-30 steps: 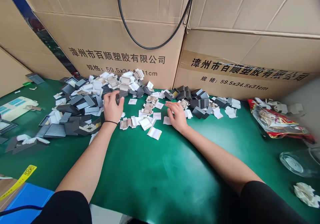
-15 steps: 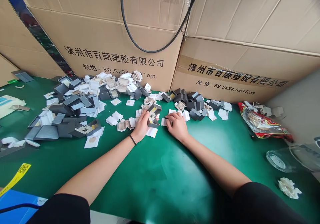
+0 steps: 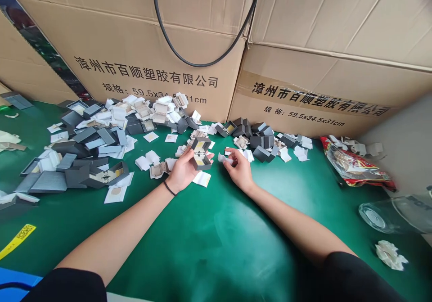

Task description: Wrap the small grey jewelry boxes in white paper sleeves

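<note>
In my left hand [image 3: 183,171] is a small dark grey hinged box [image 3: 201,152], its lid up and its pale inside with yellow patches facing me. My fingers wrap round its left side and underneath. My right hand [image 3: 239,167] pinches a small white paper piece [image 3: 225,159] between thumb and fingers, to the right of the box. Just below the box a white card [image 3: 202,179] lies flat on the green tabletop [image 3: 216,234]. White folded inserts [image 3: 158,170] lie left of my left hand.
Grey boxes [image 3: 96,135] and white inserts heap up at the left; another cluster of dark boxes [image 3: 261,140] stands at the back right. Large cartons [image 3: 162,50] wall off the back. A red food bag [image 3: 354,167], a clear jar [image 3: 378,216] and crumpled tissue [image 3: 390,254] lie right.
My left hand has turned the grey box so its inside faces me more. The white paper has come up off the table in my right fingers. The view has shifted slightly right.
</note>
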{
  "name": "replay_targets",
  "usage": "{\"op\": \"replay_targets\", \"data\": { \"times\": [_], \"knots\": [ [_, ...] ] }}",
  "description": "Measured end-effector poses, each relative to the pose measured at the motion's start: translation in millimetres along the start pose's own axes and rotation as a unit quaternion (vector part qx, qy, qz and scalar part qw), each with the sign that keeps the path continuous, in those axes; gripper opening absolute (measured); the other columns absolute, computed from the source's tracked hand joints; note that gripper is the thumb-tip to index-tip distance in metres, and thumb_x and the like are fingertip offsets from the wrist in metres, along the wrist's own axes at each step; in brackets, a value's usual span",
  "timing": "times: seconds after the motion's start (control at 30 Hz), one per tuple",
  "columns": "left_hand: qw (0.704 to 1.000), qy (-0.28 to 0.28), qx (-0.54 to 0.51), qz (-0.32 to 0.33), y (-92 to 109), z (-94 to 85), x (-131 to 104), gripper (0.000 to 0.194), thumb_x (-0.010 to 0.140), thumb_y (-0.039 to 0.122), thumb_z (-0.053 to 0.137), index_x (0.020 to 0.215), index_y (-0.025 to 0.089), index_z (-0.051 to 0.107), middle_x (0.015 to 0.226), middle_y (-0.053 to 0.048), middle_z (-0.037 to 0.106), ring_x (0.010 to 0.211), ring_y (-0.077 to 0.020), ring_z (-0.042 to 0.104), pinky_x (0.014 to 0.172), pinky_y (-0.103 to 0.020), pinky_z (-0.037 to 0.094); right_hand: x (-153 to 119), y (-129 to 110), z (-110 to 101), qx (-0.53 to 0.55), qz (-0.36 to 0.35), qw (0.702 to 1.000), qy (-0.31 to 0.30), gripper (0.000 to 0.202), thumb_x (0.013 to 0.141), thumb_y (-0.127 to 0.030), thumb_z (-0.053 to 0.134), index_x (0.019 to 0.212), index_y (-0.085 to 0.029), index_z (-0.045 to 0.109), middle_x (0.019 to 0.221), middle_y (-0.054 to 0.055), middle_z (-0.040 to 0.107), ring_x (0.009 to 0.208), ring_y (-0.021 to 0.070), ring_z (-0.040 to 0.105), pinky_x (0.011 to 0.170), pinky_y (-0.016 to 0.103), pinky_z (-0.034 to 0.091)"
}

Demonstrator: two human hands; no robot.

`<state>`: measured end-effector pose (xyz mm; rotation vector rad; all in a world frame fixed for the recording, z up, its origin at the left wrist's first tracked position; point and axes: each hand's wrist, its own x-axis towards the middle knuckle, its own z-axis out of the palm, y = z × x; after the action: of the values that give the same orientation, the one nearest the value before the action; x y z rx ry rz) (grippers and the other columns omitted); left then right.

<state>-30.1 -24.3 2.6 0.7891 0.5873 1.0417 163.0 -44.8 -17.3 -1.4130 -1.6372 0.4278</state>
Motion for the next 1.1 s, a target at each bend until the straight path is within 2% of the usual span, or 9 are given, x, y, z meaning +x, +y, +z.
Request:
{"op": "replay_targets", "data": {
  "times": [0.13,0.23,0.33,0.43,0.57,0.73,0.9,1.0,1.1],
  "knots": [
    [0.998,-0.023,-0.010,-0.057,-4,1.3,0,0.041,0.087,0.037,0.045,0.125,0.022,0.046,0.117,-0.009,0.060,0.109,-0.0290,0.057,0.089,-0.050,0.045,-2,-6,0,0.002,-0.039,0.997,0.066,0.021,0.081,-0.031,0.051,0.099,-0.020,0.053,0.082,0.003,0.057,0.065,0.0131,0.051,0.058,0.026,0.046],
    [0.995,-0.025,-0.023,-0.099,-6,5.2,-1,0.034,0.085,0.032,0.049,0.117,0.020,0.052,0.110,-0.010,0.064,0.103,-0.0268,0.060,0.085,-0.045,0.048,-7,-12,2,0.018,-0.052,0.996,0.065,0.013,0.082,-0.033,0.051,0.086,-0.021,0.051,0.082,0.003,0.058,0.066,0.0131,0.052,0.054,0.024,0.046],
    [0.993,-0.007,-0.023,-0.119,-5,7.5,-2,0.026,0.083,0.026,0.053,0.108,0.019,0.056,0.101,-0.007,0.065,0.093,-0.0215,0.063,0.079,-0.037,0.051,-13,-17,5,0.040,-0.056,0.996,0.051,0.011,0.083,-0.033,0.052,0.082,-0.021,0.050,0.079,0.002,0.058,0.068,0.0127,0.054,0.053,0.023,0.047],
    [0.992,0.004,-0.023,-0.121,-5,7.6,-2,0.018,0.083,0.025,0.055,0.100,0.019,0.058,0.095,-0.005,0.065,0.088,-0.0194,0.063,0.075,-0.034,0.052,-16,-20,7,0.055,-0.075,0.995,0.037,0.012,0.084,-0.033,0.051,0.080,-0.022,0.051,0.080,0.002,0.060,0.072,0.0132,0.057,0.060,0.025,0.050],
    [0.992,0.004,-0.018,-0.127,-6,8.3,-2,0.013,0.084,0.025,0.054,0.095,0.020,0.057,0.091,-0.003,0.063,0.089,-0.0178,0.061,0.074,-0.032,0.051,-16,-22,4,0.044,-0.101,0.993,0.048,0.011,0.086,-0.032,0.048,0.084,-0.022,0.053,0.083,0.004,0.063,0.079,0.0152,0.060,0.072,0.029,0.053],
    [0.994,0.002,-0.003,-0.107,-9,13.2,-4,0.014,0.084,0.022,0.054,0.098,0.022,0.057,0.086,0.000,0.061,0.082,-0.0113,0.058,0.075,-0.024,0.048,-15,-22,2,-0.002,-0.202,0.979,-0.023,0.015,0.089,-0.026,0.046,0.090,-0.023,0.061,0.088,0.004,0.066,0.087,0.0160,0.061,0.077,0.031,0.052],
    [0.994,-0.015,0.004,-0.105,-12,13.7,-5,0.017,0.084,0.023,0.055,0.100,0.021,0.059,0.086,0.000,0.060,0.083,-0.0102,0.056,0.077,-0.021,0.046,-14,-17,4,-0.049,-0.260,0.964,-0.041,0.016,0.088,-0.023,0.050,0.089,-0.022,0.065,0.080,0.003,0.068,0.084,0.0166,0.058,0.073,0.029,0.052],
    [0.995,-0.013,0.001,-0.102,-10,14.2,-5,0.018,0.084,0.023,0.055,0.101,0.020,0.058,0.085,0.000,0.059,0.082,-0.0104,0.055,0.077,-0.022,0.045,-14,-15,5,-0.036,-0.287,0.956,-0.047,0.016,0.087,-0.023,0.051,0.093,-0.020,0.065,0.085,0.003,0.070,0.083,0.0158,0.058,0.074,0.028,0.052],
    [0.995,0.012,-0.013,-0.096,-9,16.4,-6,0.016,0.084,0.020,0.055,0.099,0.019,0.057,0.086,0.000,0.059,0.082,-0.0108,0.054,0.078,-0.023,0.044,-13,-16,4,-0.015,-0.303,0.952,-0.048,0.017,0.087,-0.023,0.051,0.098,-0.019,0.064,0.090,0.003,0.070,0.086,0.0152,0.058,0.078,0.028,0.051]
  ]
}}
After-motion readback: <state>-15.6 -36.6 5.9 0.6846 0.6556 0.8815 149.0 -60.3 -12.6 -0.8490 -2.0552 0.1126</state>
